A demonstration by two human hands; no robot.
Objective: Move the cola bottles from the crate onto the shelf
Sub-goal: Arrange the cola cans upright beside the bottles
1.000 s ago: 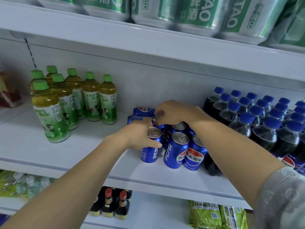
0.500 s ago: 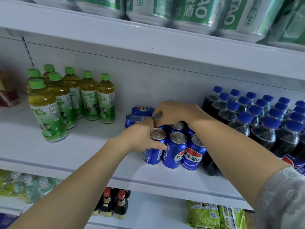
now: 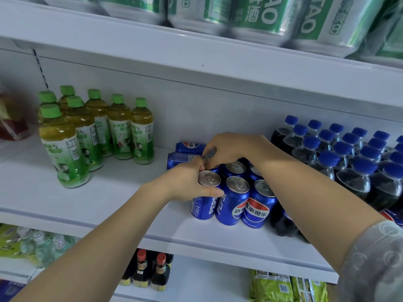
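The cola bottles [image 3: 340, 162] stand in packed rows at the right end of the middle shelf [image 3: 65, 199], blue caps up, so as far as this view shows that stock is already in place. No crate is in view, so I cannot tell how many bottles are left to bring over.

Both hands work on the cluster of blue cola cans [image 3: 235, 192] just left of the bottles instead. The left hand [image 3: 187, 184] wraps the upper body of the front-left can [image 3: 205, 197], thumb across its front and fingers curled behind the rim. The right hand [image 3: 229, 147] reaches over the cluster from the right and pinches the top of a can at the back [image 3: 208, 159]; most of that can is hidden under the fingers. Two more blue cans lie on their sides [image 3: 185, 152] behind the cluster, near the back wall.

Judging from this, the present step is tidying the cans beside the bottles, perhaps to free room for more.

Further left on the shelf stands a group of green-capped tea bottles [image 3: 96, 131]. Beer cans [image 3: 261, 16] line the shelf above, and dark sauce bottles [image 3: 150, 271] and green packets [image 3: 279, 286] sit below.
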